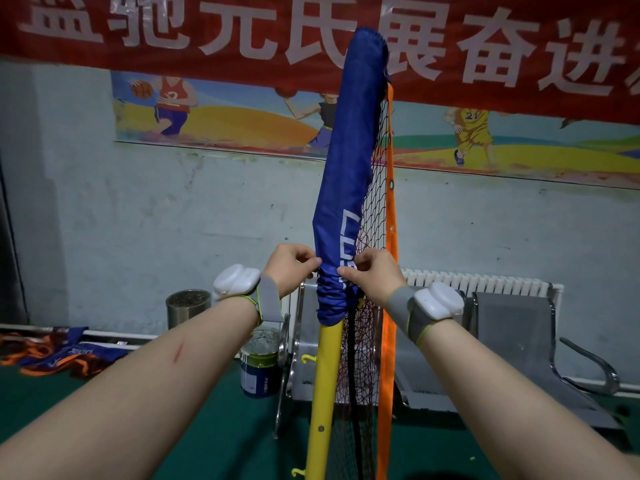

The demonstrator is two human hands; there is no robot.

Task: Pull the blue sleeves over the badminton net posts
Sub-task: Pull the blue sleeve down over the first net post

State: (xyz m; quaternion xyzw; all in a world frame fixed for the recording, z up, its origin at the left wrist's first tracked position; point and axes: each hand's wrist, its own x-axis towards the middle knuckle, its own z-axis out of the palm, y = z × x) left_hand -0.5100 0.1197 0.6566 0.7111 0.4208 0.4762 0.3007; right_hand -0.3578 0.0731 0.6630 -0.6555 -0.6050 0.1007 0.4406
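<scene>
A blue fabric sleeve [349,161] with white lettering covers the upper part of a yellow net post [323,386] in the middle of the view. Its lower end is bunched into folds just above the bare yellow section. My left hand [291,268] pinches the sleeve's left side at the top of the bunched part. My right hand [372,273] pinches the right side at the same height. A dark net [374,216] with an orange edge band [390,237] hangs along the post's right side.
Metal waiting-room seats [512,327] and a white radiator [481,282] stand behind the post. A paint can [259,365] and a metal bin [188,304] sit on the green floor at left. More blue and orange fabric [59,355] lies at far left.
</scene>
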